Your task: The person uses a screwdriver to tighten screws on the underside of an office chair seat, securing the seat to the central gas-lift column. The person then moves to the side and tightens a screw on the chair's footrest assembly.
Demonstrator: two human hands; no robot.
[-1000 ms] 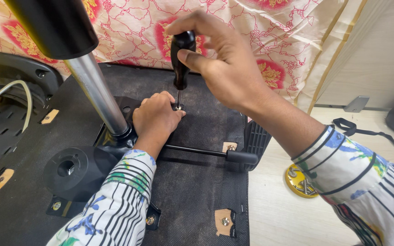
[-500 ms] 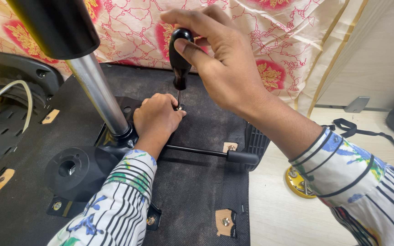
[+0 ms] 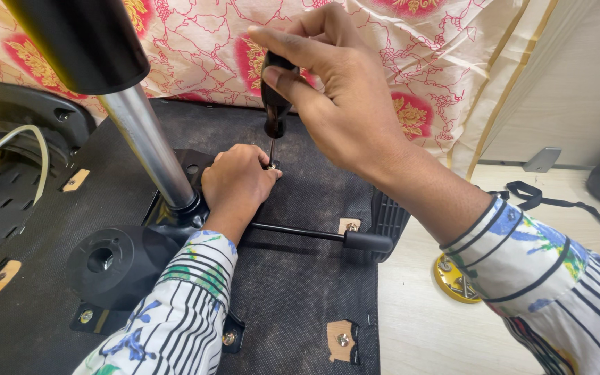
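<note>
An office chair lies upturned, its seat underside covered in dark fabric and facing up. The person's right hand is raised above it, its grip wrapped tight around the dark handle of a screwdriver, thumb pressed along the front. The tool stands almost upright, its thin shaft running down to a screw on the black metal mechanism plate. The tip meets the screw right at the fingertips of the left hand, which rests palm down on the plate, its grip curled closed with the fingers steadying the screw and the shaft's end; whether they actually pinch the screw I cannot tell.

Just left of that hand the shiny gas-lift column rises slantwise out of the plate to a wide black cover at the top of the view. A black lever with a thick handle sticks out to the right from under the left wrist. Both sleeves are white with stripes and blue flowers. Behind the chair hangs a cream cloth with red floral patterning, and a yellow round object lies on the pale floor beneath the right forearm.
</note>
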